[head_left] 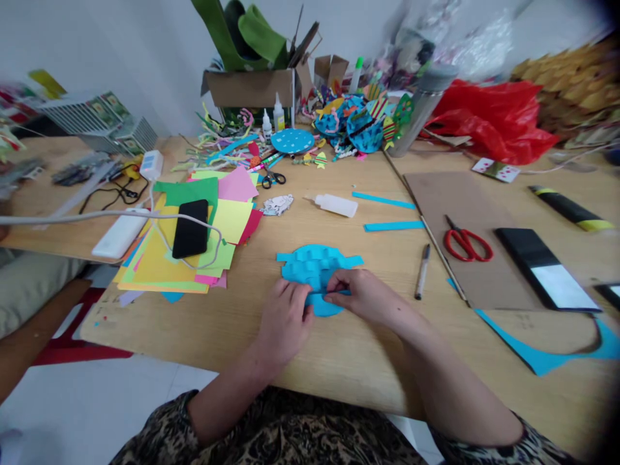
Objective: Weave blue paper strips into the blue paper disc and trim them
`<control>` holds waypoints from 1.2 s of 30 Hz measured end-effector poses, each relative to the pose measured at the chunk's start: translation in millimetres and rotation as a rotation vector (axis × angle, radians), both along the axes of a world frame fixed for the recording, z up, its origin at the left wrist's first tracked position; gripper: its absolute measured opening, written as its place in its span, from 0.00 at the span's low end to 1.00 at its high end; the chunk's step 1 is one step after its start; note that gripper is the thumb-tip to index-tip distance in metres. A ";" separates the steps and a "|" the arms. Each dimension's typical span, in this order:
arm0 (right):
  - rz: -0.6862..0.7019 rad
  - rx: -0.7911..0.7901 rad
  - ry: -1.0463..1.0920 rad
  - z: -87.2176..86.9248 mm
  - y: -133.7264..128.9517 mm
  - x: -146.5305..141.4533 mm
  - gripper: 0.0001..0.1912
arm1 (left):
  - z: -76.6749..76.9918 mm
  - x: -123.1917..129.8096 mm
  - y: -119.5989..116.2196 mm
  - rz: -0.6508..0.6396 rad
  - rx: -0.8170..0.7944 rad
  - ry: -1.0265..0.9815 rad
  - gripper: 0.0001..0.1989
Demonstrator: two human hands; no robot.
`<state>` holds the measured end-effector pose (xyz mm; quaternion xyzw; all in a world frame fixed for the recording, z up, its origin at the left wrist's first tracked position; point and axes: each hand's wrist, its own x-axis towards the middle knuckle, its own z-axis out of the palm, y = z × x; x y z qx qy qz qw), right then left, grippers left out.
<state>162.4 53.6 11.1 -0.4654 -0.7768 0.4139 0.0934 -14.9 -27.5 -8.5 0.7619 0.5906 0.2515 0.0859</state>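
A round blue paper disc point(329, 307) lies on the table before me, with wavy blue paper strips across its upper part. Both hands are on its lower part. My left hand point(287, 318) rests at the disc's lower left, fingers curled with the tips pressed on the paper. My right hand point(357, 294) pinches a blue paper strip at the lower right of the disc. Two loose blue strips point(393, 226) lie beyond, to the right. Nearby are a white glue bottle point(336, 205) on its side and a pen point(423, 271).
Coloured paper sheets point(159, 274) with a black phone point(190, 228) and a white cable lie left. Red-handled scissors point(467, 245) and a black case point(545, 268) rest on brown cardboard point(436, 194). Craft pieces and a cardboard box point(252, 87) stand behind. Another person's arm point(36, 336) is at left.
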 end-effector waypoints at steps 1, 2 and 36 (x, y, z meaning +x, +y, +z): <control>0.000 0.008 -0.019 -0.2 -1.0 -0.8 0.01 | 0.2 -0.2 -0.4 0.000 0.004 0.002 0.09; 0.001 0.014 -0.032 -0.3 -1.9 -1.6 0.00 | 0.5 -0.5 -0.9 0.000 0.007 0.006 0.09; -0.003 0.144 -0.205 4.8 -12.5 -9.5 0.04 | -2.4 14.1 -39.4 0.008 -0.054 0.299 0.22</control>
